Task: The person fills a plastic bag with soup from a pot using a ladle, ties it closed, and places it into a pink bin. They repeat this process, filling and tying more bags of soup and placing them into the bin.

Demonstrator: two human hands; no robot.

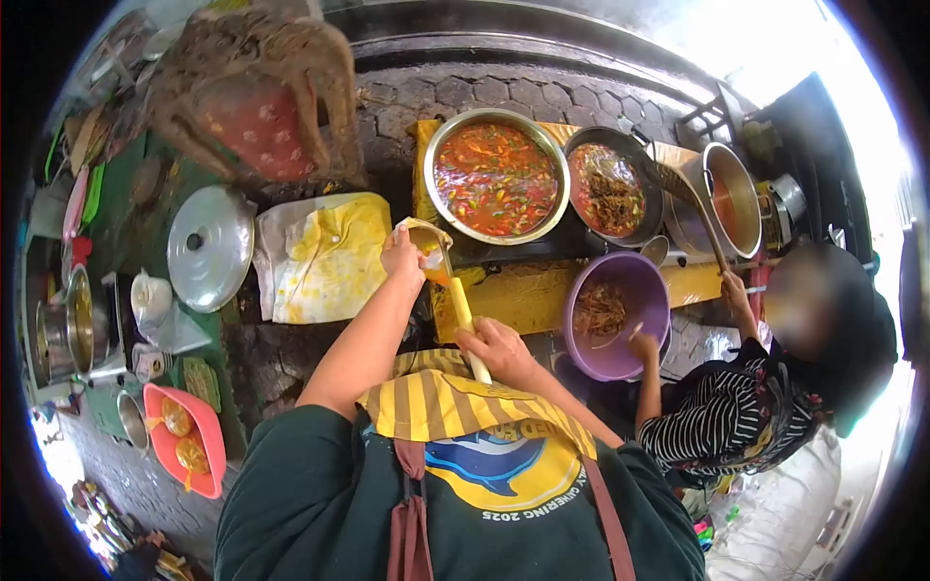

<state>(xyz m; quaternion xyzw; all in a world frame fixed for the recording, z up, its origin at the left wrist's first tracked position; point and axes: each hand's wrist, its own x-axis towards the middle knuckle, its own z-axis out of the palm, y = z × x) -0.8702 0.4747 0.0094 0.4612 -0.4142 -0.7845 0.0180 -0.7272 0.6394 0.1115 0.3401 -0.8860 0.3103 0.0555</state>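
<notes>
My left hand [402,254] is closed on the edge of a clear plastic bag [426,240] that has orange-yellow liquid in it. Fingers wrapped, my right hand [496,349] grips the yellow handle of a ladle [462,308]. The ladle's far end meets the bag, and its bowl is hard to make out there. Just beyond both hands stands a large steel basin [548,226] of red stew with chopped green pieces. Left of the bag lies a yellow-stained cloth [334,254].
A person [736,397] at right stirs a dark wok [651,155] with a slotted spoon [683,186], other hand in a purple basin [644,281]. A steel pot [741,165] stands beyond. Leftward are a lid [208,261], a carved chair [257,97] and a pink basin [160,455] with filled bags.
</notes>
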